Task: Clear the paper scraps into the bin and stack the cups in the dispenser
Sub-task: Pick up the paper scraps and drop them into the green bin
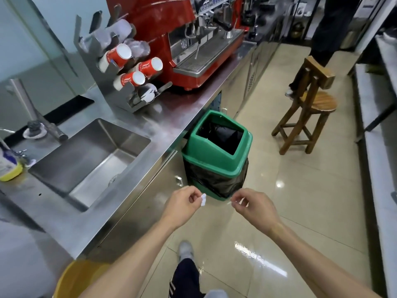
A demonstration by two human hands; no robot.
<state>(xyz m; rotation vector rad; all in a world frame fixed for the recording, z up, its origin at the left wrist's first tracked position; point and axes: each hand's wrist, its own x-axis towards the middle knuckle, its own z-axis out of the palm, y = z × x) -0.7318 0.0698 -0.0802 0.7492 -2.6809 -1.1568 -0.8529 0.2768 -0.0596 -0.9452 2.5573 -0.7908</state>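
Along the left wall: a long steel counter [171,117] carries the sink [86,160], a red espresso machine [167,29] and the cup dispenser [111,67].
Bin: a green bin [217,147] with a black liner stands on the floor against the counter's front, its square top opening uncovered and facing up, just ahead of both hands.
Cup dispenser: a slanted steel rack on the counter beside the espresso machine; red cups [133,79] and some clear ones already sit in its slots.
Left hand [182,203]: fingers pinched together on a small white paper scrap [203,200], held in the air short of the bin's near side.
Right hand [253,206]: fingertips closed on a thinner sliver of paper [234,202]; its shape is too small to make out.
Step in hand: by my reading, the scrap-clearing half of the task, with both scraps carried and not yet dropped.
Next move: both hands need to go forward and up over the opening before the fingers part, since light paper could drift onto the lid or floor.
Loose cups: none can be seen on the counter from here.
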